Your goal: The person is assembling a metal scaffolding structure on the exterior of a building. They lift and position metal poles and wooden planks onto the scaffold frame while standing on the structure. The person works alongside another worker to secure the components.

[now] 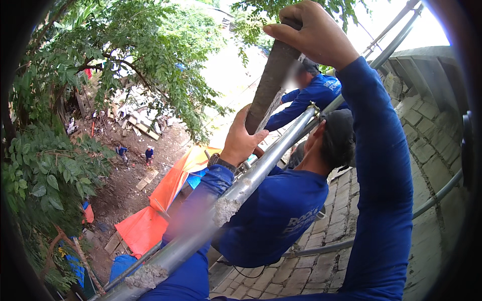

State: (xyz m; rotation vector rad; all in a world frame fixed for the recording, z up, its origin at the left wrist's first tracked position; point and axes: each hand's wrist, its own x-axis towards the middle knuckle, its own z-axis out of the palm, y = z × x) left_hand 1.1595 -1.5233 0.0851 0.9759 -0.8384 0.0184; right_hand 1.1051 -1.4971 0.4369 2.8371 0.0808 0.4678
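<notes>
Up high at the upper middle, my right hand point(316, 32) grips the top end of a dark, rough wooden plank point(271, 80), its thumb along the near side. My left hand point(241, 140) is wrapped round the plank's lower end, and a watch point(221, 162) sits on that wrist. The plank stands tilted, with a pale, crusty edge on its right side. A silver metal pipe point(251, 178) spattered with dried cement slants past my left forearm.
Two co-workers in blue shirts, one nearer point(276, 215) and one farther point(319, 90), are just beyond the pipe. A curved block wall point(331, 261) lies at the right. Far below are an orange tarp point(145, 226), two people and scattered debris point(140, 120). Tree branches point(150, 50) fill the left.
</notes>
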